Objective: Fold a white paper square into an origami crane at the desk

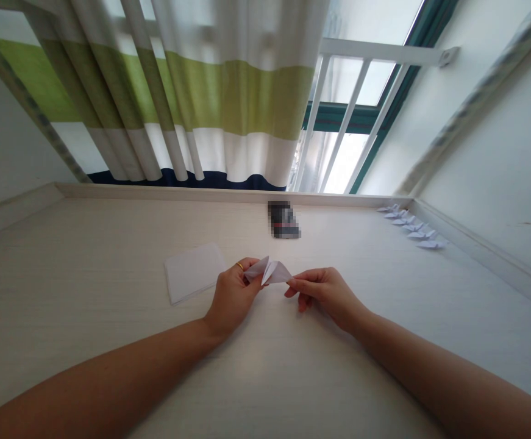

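A folded white paper crane [278, 272] is held between my two hands, just above the pale table. My left hand [236, 291], with a ring on one finger, is closed on its left part and body. The thumb and fingertips of my right hand [322, 289] pinch the tip of its right wing. The crane's wings stick out to both sides, with a pointed fold standing between them. Beside my left hand lies a stack of white paper sheets [194, 274], flat on the table.
The pale table [86, 274] has a raised rim along its far edge. Several folded paper cranes [414, 228] stand in a row at the back right. A dark, pixelated object [283, 221] lies near the far rim. Beyond hang a striped curtain [247, 91] and a white railing [361, 52].
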The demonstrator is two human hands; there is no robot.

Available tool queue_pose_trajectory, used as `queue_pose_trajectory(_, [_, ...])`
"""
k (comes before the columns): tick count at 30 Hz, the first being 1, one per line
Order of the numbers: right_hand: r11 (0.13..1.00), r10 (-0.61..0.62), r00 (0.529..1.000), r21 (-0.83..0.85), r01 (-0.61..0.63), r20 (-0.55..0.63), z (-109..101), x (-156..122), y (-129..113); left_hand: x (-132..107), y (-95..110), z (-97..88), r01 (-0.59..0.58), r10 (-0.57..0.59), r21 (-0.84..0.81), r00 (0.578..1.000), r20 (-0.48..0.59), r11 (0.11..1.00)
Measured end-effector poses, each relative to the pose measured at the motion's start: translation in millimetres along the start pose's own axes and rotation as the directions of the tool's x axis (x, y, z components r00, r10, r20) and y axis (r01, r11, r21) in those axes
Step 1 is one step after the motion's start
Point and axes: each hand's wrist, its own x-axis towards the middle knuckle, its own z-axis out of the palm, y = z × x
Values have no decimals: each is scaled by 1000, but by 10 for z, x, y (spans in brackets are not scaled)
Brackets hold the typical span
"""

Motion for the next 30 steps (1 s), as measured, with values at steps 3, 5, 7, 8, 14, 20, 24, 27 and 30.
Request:
queue_pose_trajectory(3, [997,-4,1000,75,4,-9,-29,7,-7,15,-13,-4,9,-8,2,1000,-10,1000])
queue_pose_trajectory(5, [992,-19,999,123,23,-38,-54,12,-9,24,-25,-7,17,-17,0,1000,-10,1000])
queue_pose_trajectory(7, [988,-43,996,142,54,-80,-70,17,-10,28,-36,-8,22,-22,1,1000,-7,1000])
queue_pose_trajectory(8, [988,-59,994,134,72,-95,-71,18,-9,28,-40,-8,21,-21,5,1000,-5,1000])
queue_pose_trajectory(14, [992,-90,995,-97,86,-45,14,18,3,-13,-22,0,-26,22,61,997,67,998])
queue_pose_trajectory(20, [951,-104,994,-289,112,41,40,7,33,-63,6,6,-97,75,144,986,151,985])
queue_pose_trajectory(24, [946,-77,995,-311,92,60,25,4,42,-66,-2,7,-85,66,122,986,153,989])
queue_pose_trajectory(27, [950,-37,997,-308,57,70,31,-6,31,-53,-19,15,-49,39,60,987,156,997])
queue_pose_trajectory(30, [962,1,997,-273,19,73,42,-18,15,-35,-29,26,0,2,-12,987,162,1000])
